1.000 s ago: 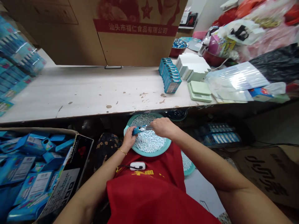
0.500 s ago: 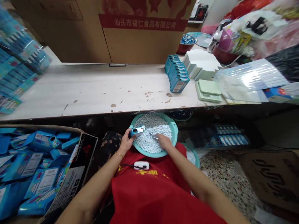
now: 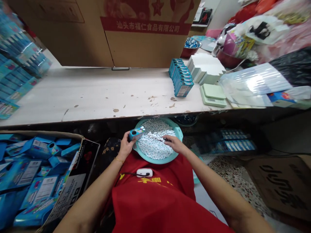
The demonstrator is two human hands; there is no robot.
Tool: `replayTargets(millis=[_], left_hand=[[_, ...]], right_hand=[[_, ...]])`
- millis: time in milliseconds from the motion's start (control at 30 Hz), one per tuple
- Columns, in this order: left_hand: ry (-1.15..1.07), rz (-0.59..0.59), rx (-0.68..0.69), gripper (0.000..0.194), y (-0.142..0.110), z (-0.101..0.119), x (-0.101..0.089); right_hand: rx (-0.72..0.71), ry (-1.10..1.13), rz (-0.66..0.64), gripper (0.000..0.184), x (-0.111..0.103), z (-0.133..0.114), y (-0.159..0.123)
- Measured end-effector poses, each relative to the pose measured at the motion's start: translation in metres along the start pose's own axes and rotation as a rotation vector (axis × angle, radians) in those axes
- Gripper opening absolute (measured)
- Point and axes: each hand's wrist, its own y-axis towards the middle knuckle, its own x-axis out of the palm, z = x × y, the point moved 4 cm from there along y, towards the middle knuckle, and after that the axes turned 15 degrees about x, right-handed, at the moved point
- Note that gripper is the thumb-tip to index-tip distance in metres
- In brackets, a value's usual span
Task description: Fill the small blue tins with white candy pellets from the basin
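A round light-blue plastic basin (image 3: 179, 131) full of small white candy pellets (image 3: 155, 150) rests at my lap. My left hand (image 3: 126, 146) is closed round a small blue candy box (image 3: 136, 132) above the basin's left rim. The box is tilted, with a dark round hole in one face and a few white pellets at its right end. Over the pellets, my right hand (image 3: 173, 143) is closed on a thin metal scoop (image 3: 160, 139), its fingers pinching the handle end. Pellets cover most of the scoop, so its shape is hidden.
On the white table (image 3: 97, 97) stand a row of blue boxes (image 3: 181, 77), a pale green scale (image 3: 213, 94), white card stacks (image 3: 206, 67) and a large carton (image 3: 145, 45). A carton of blue boxes (image 3: 36, 174) is at left. The table edge lies just beyond the basin.
My left hand with the candy box has shifted slightly left and up. My right hand has risen a little from the pellets, its fingers more stretched along the scoop. The whole view has shifted slightly.
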Motion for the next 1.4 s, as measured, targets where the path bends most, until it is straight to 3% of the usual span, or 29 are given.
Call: replayTargets(millis=[133,233,433,667,867,1033,1133,1400], left_hand=[[0.067,-0.071,0.009,0.039,0.000,0.008,0.019],[0.113,-0.104,0.037,0.039,0.000,0.013,0.030],[0.140,-0.153,0.125,0.036,-0.005,0.018,0.042],[0.160,-0.134,0.121,0.037,-0.005,0.018,0.042],[0.093,-0.073,0.082,0.038,-0.008,0.007,0.034],[-0.096,-0.010,0.014,0.041,-0.012,0.006,0.031],[-0.155,-0.030,0.009,0.041,-0.012,0.006,0.036],[-0.293,0.027,-0.060,0.039,-0.007,0.003,0.051]], right_hand=[[-0.094,-0.102,-0.010,0.035,-0.031,-0.040,-0.020],[-0.087,-0.359,0.002,0.035,-0.041,-0.069,-0.027],[0.035,-0.872,0.021,0.031,-0.040,-0.116,-0.036],[0.049,-0.961,0.008,0.030,-0.033,-0.150,-0.040],[0.022,-0.928,0.074,0.032,-0.048,-0.140,-0.049],[-0.001,-0.782,0.159,0.035,-0.074,-0.109,-0.055],[0.002,-0.709,0.208,0.034,-0.084,-0.091,-0.056],[-0.010,-0.619,0.273,0.034,-0.082,-0.076,-0.062]])
